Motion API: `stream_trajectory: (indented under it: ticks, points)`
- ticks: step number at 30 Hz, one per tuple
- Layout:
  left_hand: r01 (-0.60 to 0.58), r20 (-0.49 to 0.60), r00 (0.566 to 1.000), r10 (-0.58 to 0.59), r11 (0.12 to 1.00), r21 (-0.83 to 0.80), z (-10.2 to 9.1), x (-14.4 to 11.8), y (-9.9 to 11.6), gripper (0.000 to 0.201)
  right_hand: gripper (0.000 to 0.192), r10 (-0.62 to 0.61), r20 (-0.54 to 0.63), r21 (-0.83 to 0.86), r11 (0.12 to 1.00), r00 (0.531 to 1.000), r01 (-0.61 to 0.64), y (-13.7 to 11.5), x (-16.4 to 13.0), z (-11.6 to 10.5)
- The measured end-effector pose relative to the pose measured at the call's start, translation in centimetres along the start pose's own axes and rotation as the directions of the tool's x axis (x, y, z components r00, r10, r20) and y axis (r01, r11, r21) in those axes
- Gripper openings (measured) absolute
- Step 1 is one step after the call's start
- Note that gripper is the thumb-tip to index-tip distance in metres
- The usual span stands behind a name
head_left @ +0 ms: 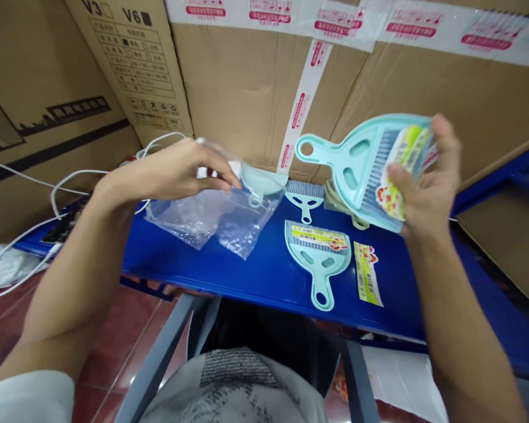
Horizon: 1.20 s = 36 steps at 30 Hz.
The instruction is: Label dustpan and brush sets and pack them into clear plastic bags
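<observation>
My right hand (423,188) holds up a light-blue mini dustpan with its brush and a colourful paper label (361,158), handle pointing left. My left hand (176,170) pinches the top of a clear plastic bag (242,220) that hangs down onto the blue shelf (255,276). A second dustpan set with a label (318,252) lies flat on the shelf, handle toward me. Beside it lies a loose paper label (367,273). A small brush (305,197) and a pale dustpan (262,179) rest farther back.
More clear bags (185,217) are piled at the left of the shelf. White cables (48,200) trail off the left end. Taped cardboard boxes (255,88) wall off the back. A grey frame and red floor tiles (114,358) lie below.
</observation>
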<state>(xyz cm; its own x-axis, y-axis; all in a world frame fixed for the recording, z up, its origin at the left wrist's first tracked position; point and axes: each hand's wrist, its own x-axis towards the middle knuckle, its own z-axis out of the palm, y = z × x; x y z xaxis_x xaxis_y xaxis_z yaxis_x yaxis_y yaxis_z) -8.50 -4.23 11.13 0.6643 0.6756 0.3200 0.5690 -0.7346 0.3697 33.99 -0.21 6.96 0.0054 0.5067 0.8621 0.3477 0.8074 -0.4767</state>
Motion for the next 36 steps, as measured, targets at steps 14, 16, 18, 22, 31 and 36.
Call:
stream_trajectory:
  ticks: [14, 16, 18, 22, 31, 36]
  points:
    - [-0.359, 0.229, 0.914, 0.336, 0.931, 0.070, -0.2, 7.9, 2.9, 0.019, 0.025, 0.062, 0.650, -0.208, 0.973, 0.757, 0.099, -8.4, 5.8, 2.5]
    - [-0.365, 0.195, 0.917, 0.349, 0.929, 0.057, 0.0, 8.1, 2.8, 0.018, 0.024, 0.144, 0.684, -0.180, 0.983, 0.715, -0.025, -7.5, 5.3, 4.1]
    - [-0.327, 0.176, 0.931, 0.319, 0.945, 0.020, 0.3, 8.2, 2.7, 0.016, 0.024, 0.306, 0.671, -0.177, 0.951, 0.675, -0.254, -6.6, 4.6, 5.6]
    - [-0.270, 0.221, 0.935, 0.278, 0.961, -0.066, 1.1, 8.5, 2.5, 0.014, 0.026, 0.530, 0.657, -0.174, 0.798, 0.536, -0.577, -5.4, 4.0, 7.5]
    - [-0.295, 0.210, 0.924, 0.321, 0.945, -0.143, 2.4, 9.3, 3.0, 0.012, 0.023, 0.515, 0.792, -0.281, 0.784, 0.328, -0.554, -4.9, 4.9, 8.5]
    - [-0.326, 0.297, 0.897, 0.329, 0.943, -0.060, 3.8, 9.5, 3.0, 0.022, 0.027, 0.554, 0.767, -0.179, 0.669, 0.324, -0.722, -5.1, 0.9, 10.0]
